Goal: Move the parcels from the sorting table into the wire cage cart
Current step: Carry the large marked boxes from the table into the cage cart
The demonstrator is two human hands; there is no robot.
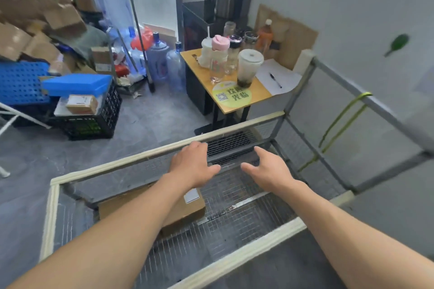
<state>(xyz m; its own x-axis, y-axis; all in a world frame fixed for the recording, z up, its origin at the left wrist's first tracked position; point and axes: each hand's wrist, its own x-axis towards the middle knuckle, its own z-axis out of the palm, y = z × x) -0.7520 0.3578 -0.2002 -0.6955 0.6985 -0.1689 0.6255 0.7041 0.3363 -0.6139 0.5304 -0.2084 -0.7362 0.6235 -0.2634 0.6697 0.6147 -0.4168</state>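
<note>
- The wire cage cart (131, 158) fills the lower half of the view, with mesh walls and floor and a cream padded rim.
- A heap of cardboard boxes (35, 26) is piled at the far left, with water jugs (175, 68) standing on the floor near it.
- A small yellow counter (260, 94) stands just beyond the cart and carries bottles, a lidded cup (249, 65), paper and a pen (275, 80).
- A black crate (94, 122) on the floor holds a blue box (77, 84) and a small carton (82, 103).
- One brown parcel (187, 211) lies flat on the cart's mesh floor, toward its left side and partly hidden by the left forearm.
- The left hand (191, 164) is released, its fingers spread over the parcel's far end, grasping nothing.
- The right hand (267, 169) is likewise released and empty above the bare mesh, apart from the parcel.
</note>
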